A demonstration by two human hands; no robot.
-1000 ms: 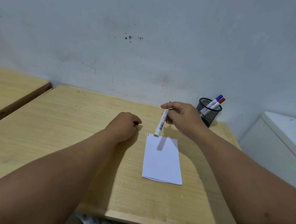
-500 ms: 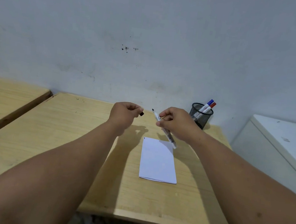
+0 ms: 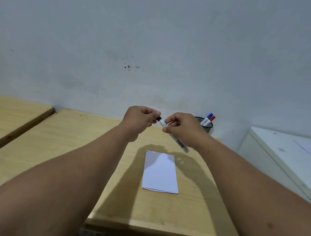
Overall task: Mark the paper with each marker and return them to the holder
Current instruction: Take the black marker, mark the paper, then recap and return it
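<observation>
White-barrelled marker [image 3: 175,138], printed label, lying slantwise above the paper [image 3: 160,173]: right hand [image 3: 183,129] fingers are gripping its barrel; left hand [image 3: 140,119] fingers are pinching its black cap [image 3: 158,118]. Mesh holder [image 3: 205,125], beyond the paper: containing blue-capped marker [image 3: 207,118] and red-capped marker [image 3: 211,119].

Head view, forward-down, close over desk [image 3: 74,147]

A light wooden table [image 3: 71,147] is set against a pale wall. A folded white sheet of paper [image 3: 160,173] is laid flat near its middle, and a black mesh holder [image 3: 206,125] is stood upright at its far right corner, well apart from the paper.
</observation>
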